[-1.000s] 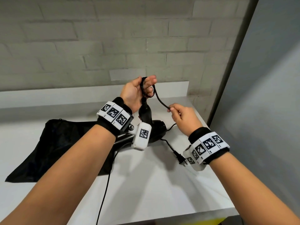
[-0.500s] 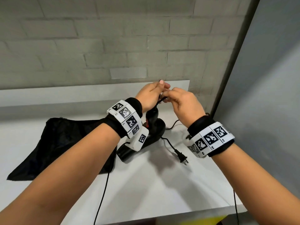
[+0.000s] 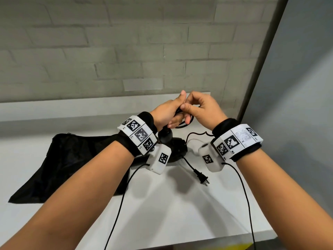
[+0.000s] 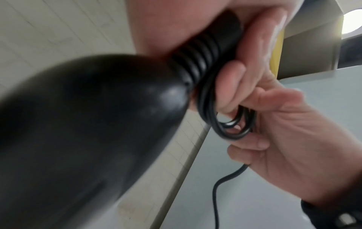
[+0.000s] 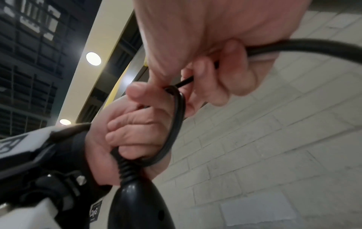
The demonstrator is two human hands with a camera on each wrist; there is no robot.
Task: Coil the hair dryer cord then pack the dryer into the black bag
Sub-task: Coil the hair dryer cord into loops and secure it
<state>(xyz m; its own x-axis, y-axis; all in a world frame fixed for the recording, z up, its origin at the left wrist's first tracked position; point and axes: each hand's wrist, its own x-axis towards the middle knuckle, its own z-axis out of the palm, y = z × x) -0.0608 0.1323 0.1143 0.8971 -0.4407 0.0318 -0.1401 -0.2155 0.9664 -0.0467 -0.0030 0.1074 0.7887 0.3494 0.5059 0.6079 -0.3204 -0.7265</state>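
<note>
Black bag (image 3: 68,159) lies flat and unfilled on the left. Left hand (image 3: 167,112) grips the dryer (image 3: 165,137) handle end plus cord (image 4: 227,128) loops; right hand (image 3: 203,109) pinches the cord, feeding more. Plug (image 3: 201,177) end's loose, so coiling's maybe halfway.

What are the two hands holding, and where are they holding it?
The left hand grips the cord loops by the ribbed collar at the end of the hair dryer handle. The right hand pinches the cord farther along.
</note>
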